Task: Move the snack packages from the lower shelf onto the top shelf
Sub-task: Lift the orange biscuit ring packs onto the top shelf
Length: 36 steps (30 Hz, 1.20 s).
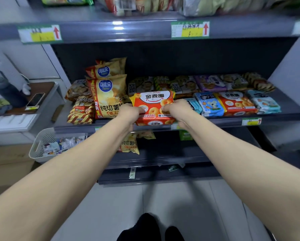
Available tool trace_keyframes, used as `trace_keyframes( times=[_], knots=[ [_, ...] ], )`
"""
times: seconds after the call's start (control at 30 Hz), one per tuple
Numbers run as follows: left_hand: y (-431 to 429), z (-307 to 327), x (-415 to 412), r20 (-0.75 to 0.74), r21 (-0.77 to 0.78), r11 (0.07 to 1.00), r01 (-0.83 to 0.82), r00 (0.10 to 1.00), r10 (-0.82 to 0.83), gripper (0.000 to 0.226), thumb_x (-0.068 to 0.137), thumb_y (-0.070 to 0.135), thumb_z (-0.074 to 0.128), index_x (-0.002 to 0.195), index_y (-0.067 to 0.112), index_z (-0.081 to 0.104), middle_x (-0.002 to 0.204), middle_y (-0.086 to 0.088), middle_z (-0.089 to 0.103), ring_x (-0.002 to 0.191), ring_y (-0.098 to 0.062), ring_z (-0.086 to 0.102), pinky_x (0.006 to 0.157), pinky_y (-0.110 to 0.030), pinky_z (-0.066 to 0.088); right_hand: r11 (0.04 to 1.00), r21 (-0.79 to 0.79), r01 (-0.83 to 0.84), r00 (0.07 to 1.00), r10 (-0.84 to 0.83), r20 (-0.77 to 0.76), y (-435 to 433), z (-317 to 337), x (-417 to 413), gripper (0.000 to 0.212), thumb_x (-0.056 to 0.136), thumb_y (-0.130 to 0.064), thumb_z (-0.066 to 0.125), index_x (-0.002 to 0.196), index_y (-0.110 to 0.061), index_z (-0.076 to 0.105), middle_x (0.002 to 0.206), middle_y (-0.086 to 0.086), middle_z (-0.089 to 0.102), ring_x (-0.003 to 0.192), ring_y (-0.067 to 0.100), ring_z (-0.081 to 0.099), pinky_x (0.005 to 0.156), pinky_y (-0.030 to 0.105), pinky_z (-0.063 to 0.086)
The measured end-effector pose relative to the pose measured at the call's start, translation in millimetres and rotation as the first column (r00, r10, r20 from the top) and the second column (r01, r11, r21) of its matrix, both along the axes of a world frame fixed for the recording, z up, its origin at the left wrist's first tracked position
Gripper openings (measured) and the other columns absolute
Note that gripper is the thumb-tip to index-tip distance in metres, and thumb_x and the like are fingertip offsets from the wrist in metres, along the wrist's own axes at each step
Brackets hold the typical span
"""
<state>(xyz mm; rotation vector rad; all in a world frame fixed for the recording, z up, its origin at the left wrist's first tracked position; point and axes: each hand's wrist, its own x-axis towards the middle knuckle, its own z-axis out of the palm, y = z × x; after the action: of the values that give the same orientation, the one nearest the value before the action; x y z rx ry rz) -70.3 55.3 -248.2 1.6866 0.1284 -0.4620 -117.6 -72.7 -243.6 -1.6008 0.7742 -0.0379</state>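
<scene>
One red pack [154, 101], seemingly pinched between fingers [166, 107]

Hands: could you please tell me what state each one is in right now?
Left hand: closed, fingers gripping the left edge of the red biscuit pack.
Right hand: closed, gripping the same pack's right edge.

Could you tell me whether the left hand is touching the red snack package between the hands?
Touching. The head view shows the left hand gripping the red snack package at its left edge.
</scene>
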Motion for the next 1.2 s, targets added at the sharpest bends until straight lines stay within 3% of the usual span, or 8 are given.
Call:
trace_keyframes(
  times=[0.1, 0.2, 0.3, 0.47, 0.6, 0.83, 1.0, 1.2],
  knots=[
    [14.4, 9.2, -23.7, -0.008, -0.006, 0.999, -0.033, 0.999, 0.033, 0.033, 0.086, 0.003, 0.063, 0.114, 0.009, 0.049, 0.103, -0.009, 0.06, 0.078, -0.022, 0.06, 0.068, -0.036, 0.052, 1.0, 0.005, -0.017, 0.999, 0.016, 0.039, 10.4, 10.8, -28.3, 0.03, 0.086, -0.005, 0.064, 0.114, -0.005, 0.054, 0.108, 0.012, 0.066, 0.092, 0.025, 0.067, 0.078, 0.036, 0.056],
    [26.7, 15.7, -46.0, -0.001, -0.01, 0.998, -0.059, 0.998, 0.059, 0.028, 0.084, 0.004, 0.065, 0.108, 0.007, 0.051, 0.101, -0.01, 0.063, 0.071, -0.02, 0.062, 0.057, -0.032, 0.052, 0.999, 0.011, -0.041, 0.996, 0.04, 0.085, 22.2, 21.7, -53.1, 0.027, 0.087, -0.004, 0.062, 0.111, -0.009, 0.05, 0.107, 0.011, 0.063, 0.094, 0.025, 0.066, 0.083, 0.039, 0.056],
    [37.4, 24.5, -65.9, 0.034, -0.043, 0.995, -0.093, 0.995, 0.094, 0.027, 0.085, 0.007, 0.065, 0.11, 0.006, 0.055, 0.1, -0.009, 0.066, 0.069, -0.018, 0.063, 0.052, -0.028, 0.048, 0.999, -0.023, -0.049, 0.994, 0.051, 0.101, 33.7, 33.2, -71.7, 0.044, 0.088, -0.008, 0.064, 0.128, -0.01, 0.045, 0.113, 0.009, 0.061, 0.095, 0.023, 0.064, 0.082, 0.038, 0.056],
    [57.0, 48.5, -82.6, 0.178, -0.082, 0.981, -0.175, 0.966, 0.187, 0.024, 0.085, 0.009, 0.066, 0.108, 0.013, 0.059, 0.103, -0.008, 0.068, 0.083, -0.023, 0.067, 0.067, -0.032, 0.056, 1.0, -0.015, -0.02, 0.981, 0.022, 0.194, 48.9, 55.3, -86.3, 0.042, 0.088, -0.007, 0.063, 0.127, -0.012, 0.046, 0.115, 0.008, 0.061, 0.088, 0.019, 0.064, 0.067, 0.031, 0.055],
    [75.2, 77.2, -85.4, 0.29, -0.152, 0.966, -0.211, 0.924, 0.248, 0.029, 0.087, 0.01, 0.064, 0.112, 0.017, 0.052, 0.087, 0.002, 0.061, 0.07, -0.012, 0.063, 0.052, -0.026, 0.054, 1.0, -0.024, -0.015, 0.956, 0.021, 0.294, 65.8, 78.5, -82.2, 0.037, 0.087, -0.007, 0.063, 0.12, -0.011, 0.048, 0.113, 0.009, 0.061, 0.079, 0.015, 0.064, 0.058, 0.027, 0.052],
    [103.3, 127.1, -60.0, 0.492, -0.197, 0.924, -0.329, 0.781, 0.383, 0.022, 0.085, 0.015, 0.065, 0.104, 0.017, 0.054, 0.099, -0.004, 0.064, 0.086, -0.019, 0.067, 0.075, -0.038, 0.058, 0.997, -0.051, -0.062, 0.876, 0.079, 0.476, 91.0, 132.1, -56.8, 0.029, 0.088, -0.006, 0.061, 0.111, -0.014, 0.046, 0.11, 0.008, 0.06, 0.08, 0.014, 0.063, 0.056, 0.024, 0.049],
    [124.1, 167.1, -22.7, 0.583, -0.252, 0.903, -0.348, 0.69, 0.429, 0.022, 0.085, 0.017, 0.066, 0.102, 0.017, 0.051, 0.096, 0.0, 0.061, 0.089, -0.018, 0.065, 0.079, -0.039, 0.057, 0.99, -0.092, -0.109, 0.812, 0.142, 0.566, 112.8, 174.5, -22.2, 0.036, 0.089, -0.009, 0.061, 0.121, -0.014, 0.046, 0.111, 0.005, 0.059, 0.078, 0.01, 0.062, 0.048, 0.017, 0.048],
    [144.5, 204.6, 37.3, 0.638, -0.285, 0.898, -0.335, 0.633, 0.438, 0.021, 0.088, 0.017, 0.064, 0.103, 0.016, 0.05, 0.095, 0.004, 0.058, 0.079, -0.01, 0.061, 0.06, -0.021, 0.05, 0.981, -0.159, -0.111, 0.769, 0.186, 0.612, 133.3, 209.4, 40.2, 0.037, 0.09, -0.01, 0.061, 0.123, -0.016, 0.048, 0.115, 0.004, 0.059, 0.092, 0.015, 0.063, 0.066, 0.026, 0.056]
  ],
)
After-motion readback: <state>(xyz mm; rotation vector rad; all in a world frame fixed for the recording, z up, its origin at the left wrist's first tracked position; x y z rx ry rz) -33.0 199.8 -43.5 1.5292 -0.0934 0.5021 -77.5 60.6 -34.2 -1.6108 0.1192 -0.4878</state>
